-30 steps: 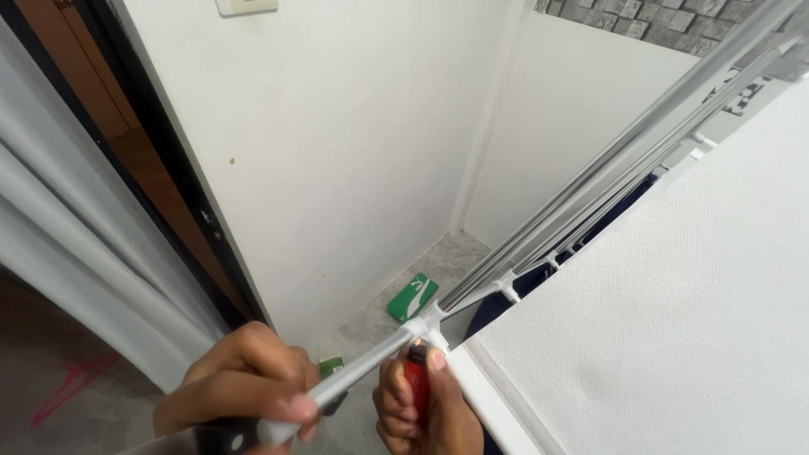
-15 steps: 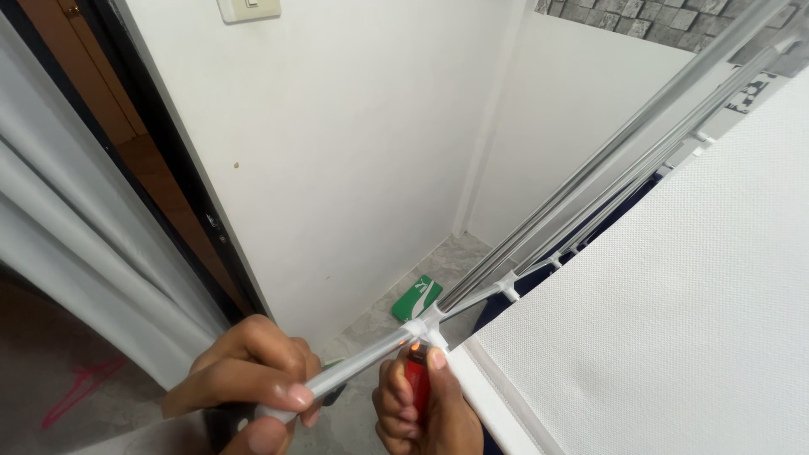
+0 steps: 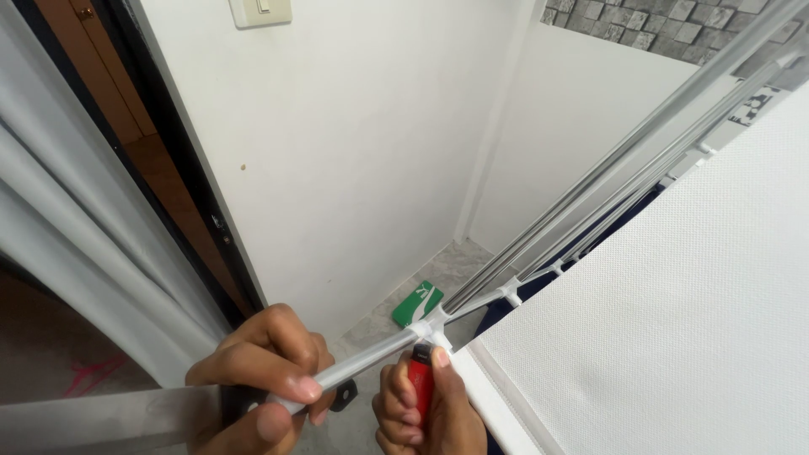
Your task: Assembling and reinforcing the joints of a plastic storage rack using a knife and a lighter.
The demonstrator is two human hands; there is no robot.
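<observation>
My left hand [image 3: 261, 371] is closed around the lower end of a silver metal tube [image 3: 371, 366] and around a black-handled knife. The knife's grey blade [image 3: 101, 419] sticks out to the left along the bottom edge. The tube runs up into a white plastic connector [image 3: 430, 324] of a rack, where several long rods [image 3: 607, 168] start. My right hand [image 3: 421, 417] grips a red lighter [image 3: 420, 379] upright, its top just under the connector, thumb on the top. I cannot make out a flame.
A white textured fabric panel [image 3: 674, 320] fills the right side, dark blue cloth [image 3: 624, 211] behind its edge. A green packet [image 3: 417, 303] lies on the grey floor in the corner. White walls, a light switch [image 3: 261, 10], a white curtain [image 3: 76, 253], and a pink hanger [image 3: 88, 375] are at left.
The knife's blade has come into view at the lower left and my left hand sits slightly higher. The small orange glow at the lighter's top no longer shows.
</observation>
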